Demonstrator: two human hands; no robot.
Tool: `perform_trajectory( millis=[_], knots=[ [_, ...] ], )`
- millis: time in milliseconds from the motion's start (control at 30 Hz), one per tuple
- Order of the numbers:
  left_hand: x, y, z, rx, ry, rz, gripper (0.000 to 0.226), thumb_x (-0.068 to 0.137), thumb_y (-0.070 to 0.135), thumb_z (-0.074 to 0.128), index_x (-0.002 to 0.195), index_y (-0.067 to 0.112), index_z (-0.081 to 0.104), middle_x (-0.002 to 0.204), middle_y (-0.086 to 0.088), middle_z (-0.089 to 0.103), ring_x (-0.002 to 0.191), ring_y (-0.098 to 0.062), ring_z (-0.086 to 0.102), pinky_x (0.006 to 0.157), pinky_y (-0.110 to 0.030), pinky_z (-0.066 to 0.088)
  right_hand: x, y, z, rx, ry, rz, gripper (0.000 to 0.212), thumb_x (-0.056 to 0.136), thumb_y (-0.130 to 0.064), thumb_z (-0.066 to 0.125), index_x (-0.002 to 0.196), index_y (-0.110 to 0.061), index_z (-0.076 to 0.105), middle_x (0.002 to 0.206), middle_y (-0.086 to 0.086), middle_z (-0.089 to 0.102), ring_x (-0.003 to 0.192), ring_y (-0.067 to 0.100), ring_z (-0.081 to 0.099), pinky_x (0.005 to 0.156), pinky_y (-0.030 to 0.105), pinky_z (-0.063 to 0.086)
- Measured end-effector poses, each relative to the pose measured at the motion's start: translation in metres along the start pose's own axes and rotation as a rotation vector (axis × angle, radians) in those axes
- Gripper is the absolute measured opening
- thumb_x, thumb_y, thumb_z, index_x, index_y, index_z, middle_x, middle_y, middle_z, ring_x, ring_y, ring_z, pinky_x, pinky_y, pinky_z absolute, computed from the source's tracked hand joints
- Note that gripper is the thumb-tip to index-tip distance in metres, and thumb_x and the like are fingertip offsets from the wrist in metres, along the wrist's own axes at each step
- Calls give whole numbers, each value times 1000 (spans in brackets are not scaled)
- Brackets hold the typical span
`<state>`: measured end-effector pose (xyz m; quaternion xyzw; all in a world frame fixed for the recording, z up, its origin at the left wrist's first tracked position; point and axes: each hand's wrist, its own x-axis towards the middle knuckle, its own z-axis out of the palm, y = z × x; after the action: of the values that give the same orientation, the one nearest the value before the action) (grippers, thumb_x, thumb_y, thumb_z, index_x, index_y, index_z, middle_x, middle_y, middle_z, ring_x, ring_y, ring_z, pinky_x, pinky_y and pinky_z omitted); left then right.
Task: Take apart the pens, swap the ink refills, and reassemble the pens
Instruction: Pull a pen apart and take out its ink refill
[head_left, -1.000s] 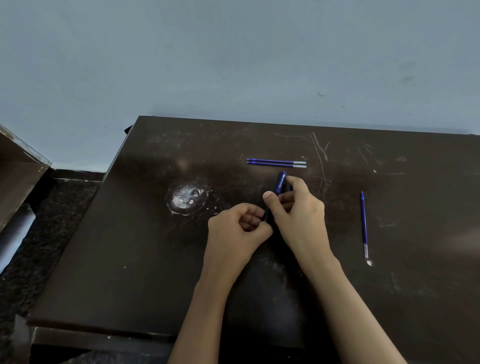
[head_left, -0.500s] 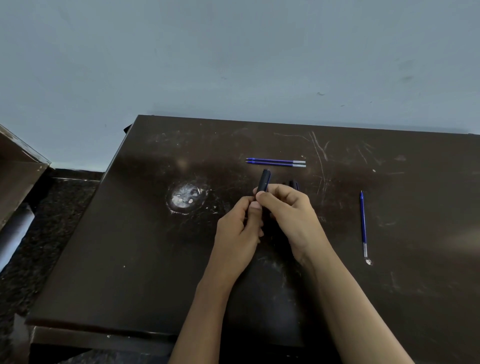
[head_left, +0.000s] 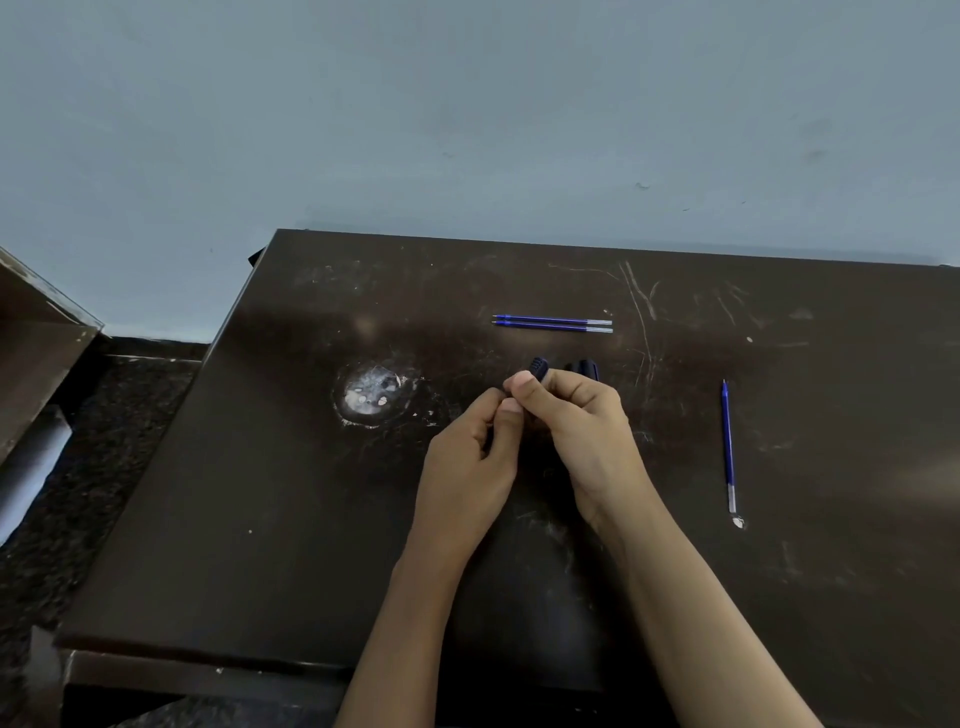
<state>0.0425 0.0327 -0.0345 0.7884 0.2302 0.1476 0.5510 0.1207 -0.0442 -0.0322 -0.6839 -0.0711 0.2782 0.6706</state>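
Both hands meet over the middle of the dark table (head_left: 260, 519). My right hand (head_left: 587, 436) pinches a dark pen barrel (head_left: 538, 368), whose ribbed end sticks up past the thumb. My left hand (head_left: 470, 462) is closed against the barrel's lower part, which the fingers hide. A second dark pen piece (head_left: 584, 366) shows just behind my right knuckles. Two blue ink refills (head_left: 553, 322) lie side by side farther back. A third blue refill (head_left: 728, 447) lies alone to the right, pointing away from me.
A round white scuffed patch (head_left: 371, 395) marks the table left of the hands. A pale blue wall stands right behind the table. The table's left edge drops to a dark floor, with a brown box (head_left: 36, 353) at far left.
The barrel has sunk deeper into my hands, so less of it sticks out. My right hand has turned, and a second dark piece now shows behind the knuckles.
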Motion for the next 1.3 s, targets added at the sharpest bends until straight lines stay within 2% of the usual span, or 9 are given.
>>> perform_trajectory(
  millis=[100,233,367,600,700,933,1100,1200,1300],
  knots=[
    [1,-4,1,21,20,-10,26,99,38,43,81,36,61,64,21,58,62,4,53,60,-15,38,0,-4,-2,35,-14,44,26,90,-23,65,87,3,70,90,25,70,93,35,69,93,49,53],
    [0,-8,4,124,66,19,35,96,53,38,84,34,64,74,10,67,73,-5,63,66,-32,51,-1,-8,-4,85,-31,47,20,93,-20,61,90,-2,71,82,11,68,82,20,66,87,42,54],
    [-2,-8,2,186,170,4,41,96,50,39,63,30,51,55,5,51,51,-6,48,52,-17,36,1,-15,-11,167,143,-106,21,97,-16,52,106,-15,71,90,-4,68,83,5,59,75,23,49],
    [3,-3,-1,-32,297,-135,26,99,16,43,84,16,65,59,-4,46,56,-7,46,53,-10,39,-2,-8,-12,-786,206,-225,18,84,-28,71,100,-22,67,80,-11,64,78,7,62,74,23,53],
    [2,-6,0,17,301,-100,22,99,27,45,98,26,66,66,0,59,57,-5,53,57,-10,42,-5,-5,-2,-925,153,-155,27,84,-32,71,105,-16,65,95,-1,67,89,17,64,79,35,56],
    [4,-6,0,8,269,-175,27,99,19,42,99,21,69,65,5,57,58,8,53,58,-3,41,-9,-12,2,-1093,98,-21,26,90,-28,66,108,-11,61,104,7,63,93,22,64,75,30,53],
    [4,-10,0,88,239,-112,20,98,25,47,99,26,67,71,4,64,69,0,59,62,-7,42,-6,-8,-3,-975,158,-66,22,90,-28,66,106,-12,66,94,2,63,83,16,63,75,27,54],
    [3,-15,0,119,213,-81,15,95,33,52,98,33,66,76,10,67,73,-2,64,66,-15,47,-4,-10,-4,-599,244,-164,12,92,-25,63,98,-19,71,81,-8,69,72,3,66,68,11,51],
    [2,-16,0,162,139,-36,13,94,33,55,99,33,67,80,18,68,79,5,63,68,-15,50,-4,-6,0,-276,200,-54,14,83,-34,73,90,-21,72,69,-7,69,65,1,65,65,14,49]
  ],
)
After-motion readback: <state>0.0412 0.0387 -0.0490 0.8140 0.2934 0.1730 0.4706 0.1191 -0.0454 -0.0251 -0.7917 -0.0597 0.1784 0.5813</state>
